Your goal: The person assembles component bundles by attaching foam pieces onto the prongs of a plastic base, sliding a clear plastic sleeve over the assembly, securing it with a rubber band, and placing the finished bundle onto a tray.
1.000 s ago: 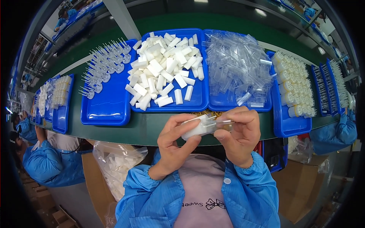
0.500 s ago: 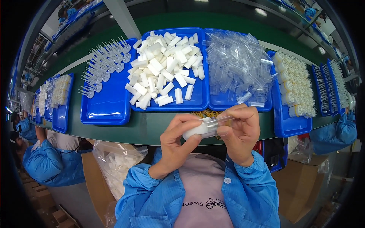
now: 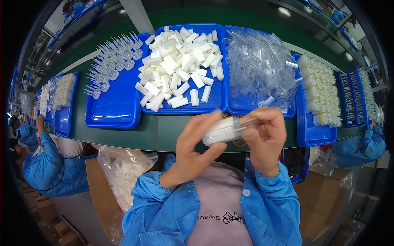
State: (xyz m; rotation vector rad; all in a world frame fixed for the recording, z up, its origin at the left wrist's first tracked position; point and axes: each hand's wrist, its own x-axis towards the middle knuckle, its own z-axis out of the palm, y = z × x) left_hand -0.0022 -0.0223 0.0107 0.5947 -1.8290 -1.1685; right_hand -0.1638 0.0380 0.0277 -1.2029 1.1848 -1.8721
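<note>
My right hand (image 3: 266, 135) pinches a clear plastic tube-like part (image 3: 249, 121) between thumb and fingers. White block-shaped pieces (image 3: 221, 132) show inside or against the clear plastic; their exact fit is hard to make out. Around the other end is my left hand (image 3: 195, 141), thumb stretched below and fingers above, apart from each other. Those upper fingers are smeared by motion, and whether they touch the part is unclear. Both hands are above the table's near edge, in front of a blue tray (image 3: 205, 107) heaped with white blocks (image 3: 172, 71).
Right of the blocks, a blue tray (image 3: 242, 110) holds clear plastic sleeves (image 3: 262, 65). At left, another tray (image 3: 113, 110) carries clear parts with upright stems (image 3: 108, 69). Yellowish-white cylinders (image 3: 318, 90) fill a tray at right. A bag of white pieces (image 3: 123, 176) sits in a box below the table.
My left fingers have loosened from a pinch on the white end and stretched out. Both hands and the clear part have shifted slightly right, and the part shows more white.
</note>
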